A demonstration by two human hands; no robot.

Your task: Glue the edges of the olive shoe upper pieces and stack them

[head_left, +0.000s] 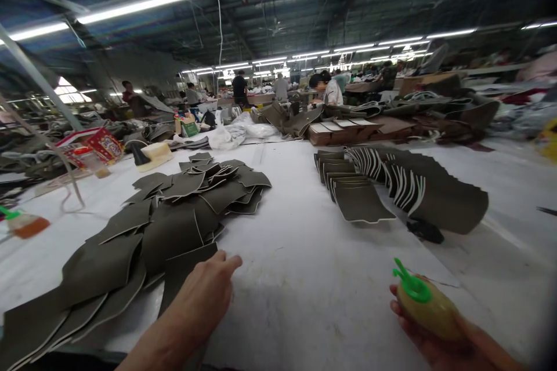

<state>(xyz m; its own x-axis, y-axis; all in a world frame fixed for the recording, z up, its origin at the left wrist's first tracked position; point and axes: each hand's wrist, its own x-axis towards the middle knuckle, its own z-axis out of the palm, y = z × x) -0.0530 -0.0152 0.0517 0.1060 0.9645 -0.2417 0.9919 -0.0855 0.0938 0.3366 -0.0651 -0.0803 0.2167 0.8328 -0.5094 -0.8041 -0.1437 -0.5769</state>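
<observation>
Currently right hand (429, 349) holds bottle (435, 312), lower right; left hand (215, 281) at right edge of piece (180, 271), lower left-centre, grip unclear. Table (291, 266) gap runs up middle between pale-edged heap (172, 235) and stack (452, 197).

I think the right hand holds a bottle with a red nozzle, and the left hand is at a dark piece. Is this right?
The colour is wrong: the head view shows a green nozzle. The right hand holds the bottle; the left hand is at a dark piece.
</observation>
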